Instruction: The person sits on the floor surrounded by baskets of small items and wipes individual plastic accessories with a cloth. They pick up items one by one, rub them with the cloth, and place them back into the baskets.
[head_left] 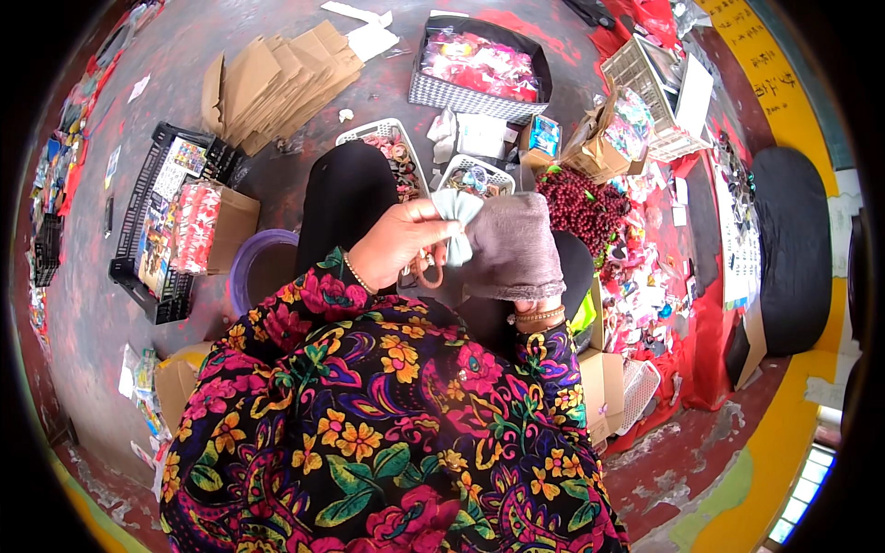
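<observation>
My left hand [398,241] pinches a pale green fabric bow [457,219] at its upper edge, and a brown ring [430,274] hangs below the fingers. My right hand [513,247] is wrapped in a mauve knitted glove or cloth and holds the same bow from the right side. Both arms come up in sleeves with a bright flower print [387,415]. My knees in black [343,198] lie under the hands.
A white basket of hair ties [392,138] and a second white basket [479,175] sit ahead. A heap of dark red beads [581,205] lies right. Flattened cardboard [277,83], a black crate [157,230], a purple bucket [258,267] stand left.
</observation>
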